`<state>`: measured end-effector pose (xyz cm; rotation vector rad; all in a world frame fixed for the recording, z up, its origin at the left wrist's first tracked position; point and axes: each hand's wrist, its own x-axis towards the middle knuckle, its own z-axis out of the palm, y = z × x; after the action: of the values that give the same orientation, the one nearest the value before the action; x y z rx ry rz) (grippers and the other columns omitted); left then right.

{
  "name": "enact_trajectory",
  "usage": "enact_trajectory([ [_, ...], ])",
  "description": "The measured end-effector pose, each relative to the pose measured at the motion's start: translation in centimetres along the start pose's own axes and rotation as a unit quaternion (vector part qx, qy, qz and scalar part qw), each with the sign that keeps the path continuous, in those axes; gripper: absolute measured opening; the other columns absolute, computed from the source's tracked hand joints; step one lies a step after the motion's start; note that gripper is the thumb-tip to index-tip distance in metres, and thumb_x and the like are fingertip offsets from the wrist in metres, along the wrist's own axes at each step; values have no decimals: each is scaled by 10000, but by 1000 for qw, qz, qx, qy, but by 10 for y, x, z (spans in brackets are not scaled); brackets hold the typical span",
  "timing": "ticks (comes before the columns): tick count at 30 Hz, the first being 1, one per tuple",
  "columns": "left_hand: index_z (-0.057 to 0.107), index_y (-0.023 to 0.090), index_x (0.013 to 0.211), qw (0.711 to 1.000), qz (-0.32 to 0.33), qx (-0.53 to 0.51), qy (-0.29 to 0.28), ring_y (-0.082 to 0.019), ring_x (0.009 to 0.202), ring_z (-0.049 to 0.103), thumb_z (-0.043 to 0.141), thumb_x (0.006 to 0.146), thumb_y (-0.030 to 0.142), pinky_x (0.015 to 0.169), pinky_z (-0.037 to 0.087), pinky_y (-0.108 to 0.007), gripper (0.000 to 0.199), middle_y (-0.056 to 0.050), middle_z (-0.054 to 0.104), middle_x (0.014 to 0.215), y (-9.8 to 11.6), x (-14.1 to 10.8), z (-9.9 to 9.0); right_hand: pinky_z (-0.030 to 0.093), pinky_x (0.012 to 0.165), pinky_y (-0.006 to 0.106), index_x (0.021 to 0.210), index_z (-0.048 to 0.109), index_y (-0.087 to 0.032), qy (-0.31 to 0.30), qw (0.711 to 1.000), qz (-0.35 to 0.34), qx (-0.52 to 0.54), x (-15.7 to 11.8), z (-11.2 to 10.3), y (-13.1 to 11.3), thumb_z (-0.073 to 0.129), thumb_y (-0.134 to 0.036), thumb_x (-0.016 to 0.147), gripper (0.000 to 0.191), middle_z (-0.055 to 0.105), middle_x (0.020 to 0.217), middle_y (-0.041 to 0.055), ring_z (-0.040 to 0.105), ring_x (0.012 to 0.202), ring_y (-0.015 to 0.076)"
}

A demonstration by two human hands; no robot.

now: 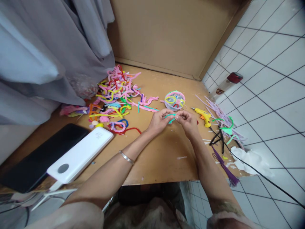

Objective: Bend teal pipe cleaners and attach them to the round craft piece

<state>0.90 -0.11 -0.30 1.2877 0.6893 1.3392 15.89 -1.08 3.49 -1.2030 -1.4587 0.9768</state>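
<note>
Between my two hands is a short teal pipe cleaner [170, 119], bent or twisted, pinched at the fingertips. My left hand [160, 121] grips its left part, and my right hand [187, 121] grips its right end, thumbs close together. The fingers hide part of its shape. Just beyond the hands stands a round clear container [171, 106] with pink, yellow and red pipe cleaner pieces on it. A yellow glue gun [203, 117] lies to the right of my right hand.
A pile of colourful pipe cleaners [119, 89] covers the back left. A white power bank [81, 156] and a black phone-like slab [45, 156] lie front left. Lilac pipe cleaners [219, 114], a purple tassel [225, 167], crumpled tissue [250, 159] and a bottle [225, 87] are right.
</note>
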Motion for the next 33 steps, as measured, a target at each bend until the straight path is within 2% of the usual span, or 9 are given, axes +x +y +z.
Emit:
enact_trajectory([
  [4,658,132,887,1000,-3,19,-6,-116,630,619,753,764,484,612,520,-238,385,-16,677,731,3,-1,-1,383,575,263,708,643,-192,4,998,-29,-51,0,-1,2,739,-407,704,235,577,622,-17,483,583,125],
  [9,667,137,823,993,26,114,2,-118,651,577,665,839,457,622,456,-230,321,-11,660,709,7,-1,-6,318,542,268,701,631,-193,-4,993,-46,-112,-2,1,2,686,-402,734,219,522,583,-25,415,550,121],
  [14,621,159,714,989,36,135,54,-121,613,515,628,855,453,603,433,-244,326,3,601,643,4,1,-10,399,616,293,770,660,-195,-2,998,-36,-45,-1,2,0,662,-496,781,301,572,669,0,488,629,148],
  [17,580,176,690,988,45,121,89,-120,598,476,616,866,507,596,422,-249,377,10,561,620,1,2,-12,431,651,305,781,674,-203,29,997,-50,-50,-1,3,-1,643,-515,812,315,594,702,11,515,670,163],
  [21,571,178,698,985,47,121,113,-116,592,457,600,878,519,599,415,-249,387,13,541,620,0,0,-10,465,715,325,802,687,-213,23,996,-73,-53,-3,11,2,675,-494,791,281,667,784,34,567,748,187],
  [26,586,173,706,985,42,131,100,-125,611,472,609,865,498,605,409,-253,362,7,554,630,1,-3,-5,429,642,307,743,647,-208,32,995,-74,-51,-4,18,9,662,-422,773,218,613,705,14,524,661,165],
  [30,569,174,679,991,30,101,80,-129,610,475,596,845,522,607,418,-258,385,10,541,615,0,-3,-4,382,578,289,710,602,-216,35,996,-62,-47,-3,15,11,628,-391,773,188,543,631,-8,465,612,153],
  [33,594,169,704,991,28,105,74,-144,666,528,559,861,486,657,444,-265,355,-8,600,674,2,-3,-5,361,560,287,685,572,-223,34,996,-53,-62,-2,12,10,602,-361,776,168,514,597,-14,444,589,151],
])
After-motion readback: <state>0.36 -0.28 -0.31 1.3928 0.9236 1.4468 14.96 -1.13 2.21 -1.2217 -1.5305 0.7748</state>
